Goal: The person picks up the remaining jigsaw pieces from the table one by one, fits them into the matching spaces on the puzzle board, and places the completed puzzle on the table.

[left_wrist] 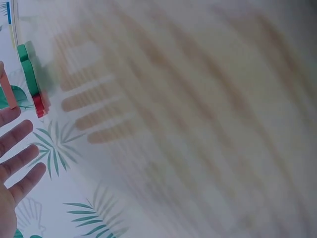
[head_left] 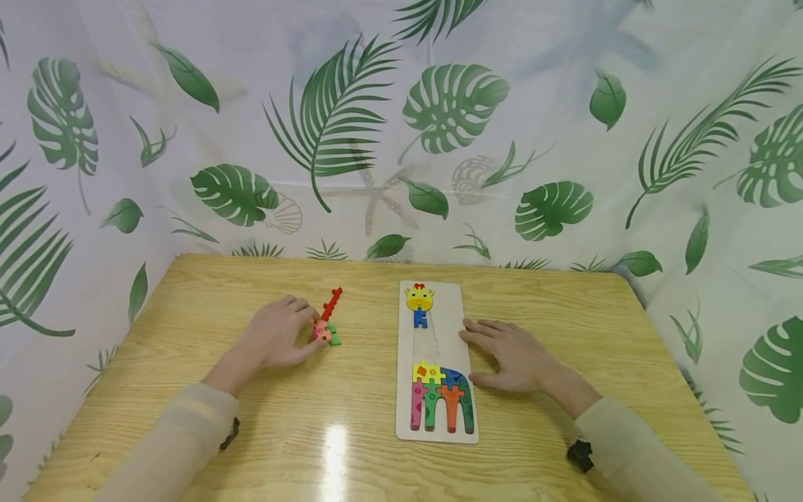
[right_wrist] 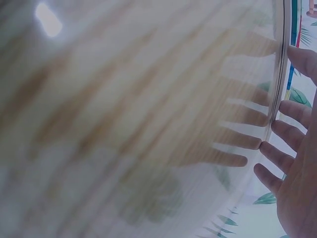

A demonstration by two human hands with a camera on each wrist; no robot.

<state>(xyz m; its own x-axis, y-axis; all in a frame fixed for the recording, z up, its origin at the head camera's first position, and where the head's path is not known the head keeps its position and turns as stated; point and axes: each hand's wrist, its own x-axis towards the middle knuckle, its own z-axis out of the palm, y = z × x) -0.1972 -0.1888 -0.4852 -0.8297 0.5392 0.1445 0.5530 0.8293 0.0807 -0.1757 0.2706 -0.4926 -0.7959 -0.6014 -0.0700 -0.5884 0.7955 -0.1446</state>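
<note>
My left hand [head_left: 280, 331] pinches a salmon-pink puzzle piece [head_left: 323, 330] between thumb and fingers at the left of the table. Beside that piece lies a green puzzle piece [head_left: 335, 337], and a red, strip-like run of puzzle pieces [head_left: 332, 305] stretches away behind it. The left wrist view shows the salmon piece [left_wrist: 8, 90] by the index fingertip. A pale giraffe puzzle board [head_left: 442, 335] lies right of centre, with the yellow head, a blue neck piece, body and legs on it. My right hand [head_left: 514, 355], fingers spread, touches the board's right edge with its fingertips.
The shiny wooden table [head_left: 351, 404] carries all of this. A white cloth with green leaves [head_left: 452, 160] hangs behind and at both sides. On the board, a bare stretch [head_left: 425, 345] lies between the blue piece and the yellow body.
</note>
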